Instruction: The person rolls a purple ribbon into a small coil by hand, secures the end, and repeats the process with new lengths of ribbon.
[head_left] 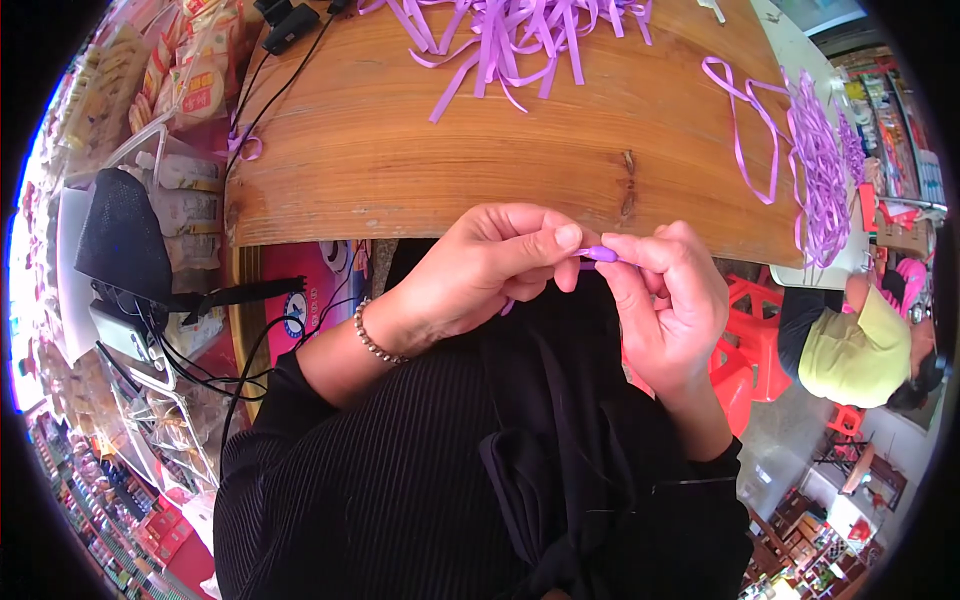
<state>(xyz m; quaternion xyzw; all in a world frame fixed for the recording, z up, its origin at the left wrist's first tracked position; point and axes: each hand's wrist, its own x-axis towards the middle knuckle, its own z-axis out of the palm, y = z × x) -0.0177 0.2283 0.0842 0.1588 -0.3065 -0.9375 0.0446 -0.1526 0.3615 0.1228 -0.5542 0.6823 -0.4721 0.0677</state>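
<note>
Between my two hands, just off the table's front edge, is a purple ribbon [603,254] with a small folded or rolled part. My left hand [510,255], with a beaded bracelet at the wrist, is closed on one end, thumb pressed against the fingers. Thumb and forefinger of my right hand [668,295] pinch the thicker part. A bit of purple shows below my left fingers. On the wooden table [430,170], a heap of loose purple ribbon strips [520,35] lies at the far side.
A bundle of purple ribbon loops [820,170] lies on a pale surface at the right. Black cables [290,80] run over the table's left side. Packaged goods [190,200] stand at the left. Red stools [745,320] and a person in a yellow top [855,345] are at the right.
</note>
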